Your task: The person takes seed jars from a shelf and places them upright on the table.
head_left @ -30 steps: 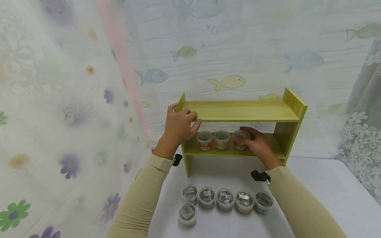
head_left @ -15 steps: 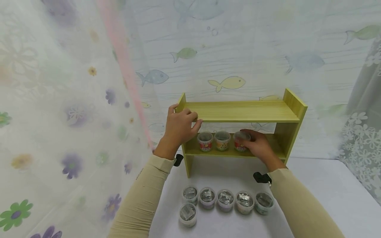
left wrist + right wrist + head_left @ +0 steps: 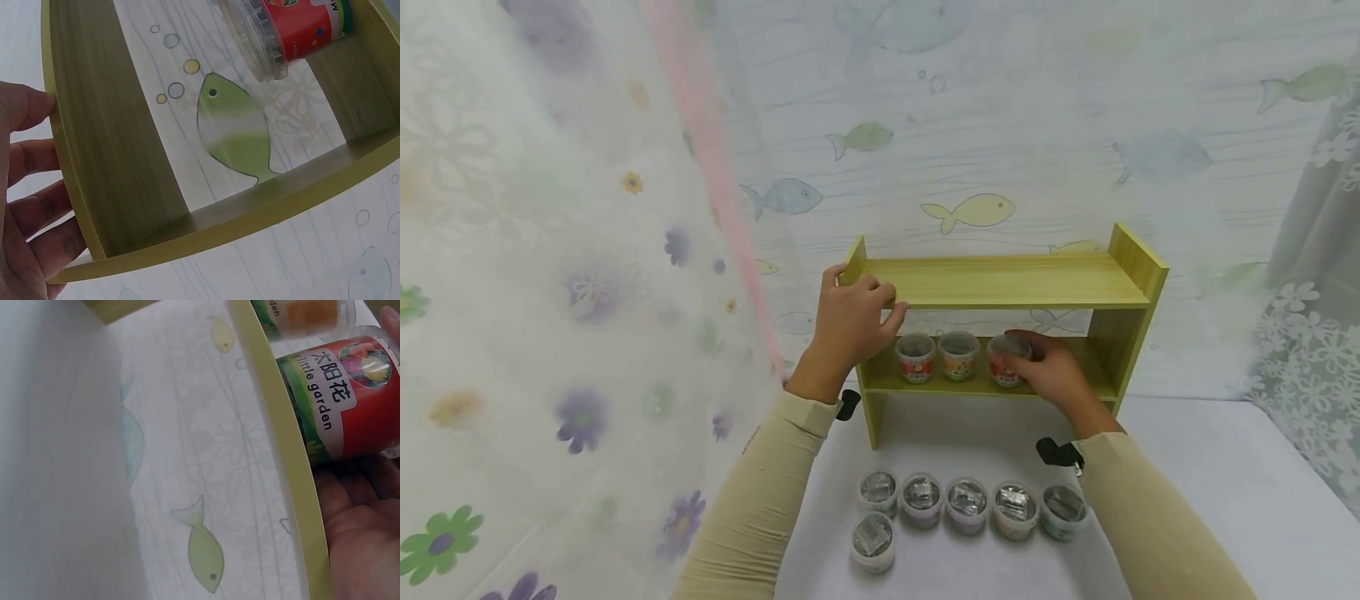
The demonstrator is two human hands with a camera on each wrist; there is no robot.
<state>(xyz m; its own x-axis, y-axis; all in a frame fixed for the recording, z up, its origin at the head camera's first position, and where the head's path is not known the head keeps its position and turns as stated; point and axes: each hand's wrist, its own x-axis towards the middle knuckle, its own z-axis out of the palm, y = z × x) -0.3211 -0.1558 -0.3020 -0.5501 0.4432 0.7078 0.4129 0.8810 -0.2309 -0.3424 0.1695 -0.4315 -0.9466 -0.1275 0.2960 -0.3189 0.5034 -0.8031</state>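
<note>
On the lower board of a yellow-green wooden shelf (image 3: 1000,282) stand clear plastic cups in a row. My right hand (image 3: 1051,375) grips the rightmost cup (image 3: 1006,363), which has a red label; the right wrist view shows "little garden" printed on this red cup (image 3: 340,400). To its left are a cup with a yellow-orange label (image 3: 958,358) and another red-labelled cup (image 3: 916,360). My left hand (image 3: 853,321) holds the left end of the upper board. In the left wrist view, the left hand's (image 3: 37,194) thumb and fingers close around the board's edge.
In front of the shelf, several more cups with silvery packets inside, such as the middle cup (image 3: 967,504), form a row on the white tablecloth (image 3: 1195,483). One cup (image 3: 873,542) sits ahead of that row at left. Fish-patterned curtain (image 3: 1037,125) hangs behind.
The red-labelled cup in my right hand has come slightly toward the shelf's front edge. My left hand keeps its hold on the shelf, and the other cups stay put.
</note>
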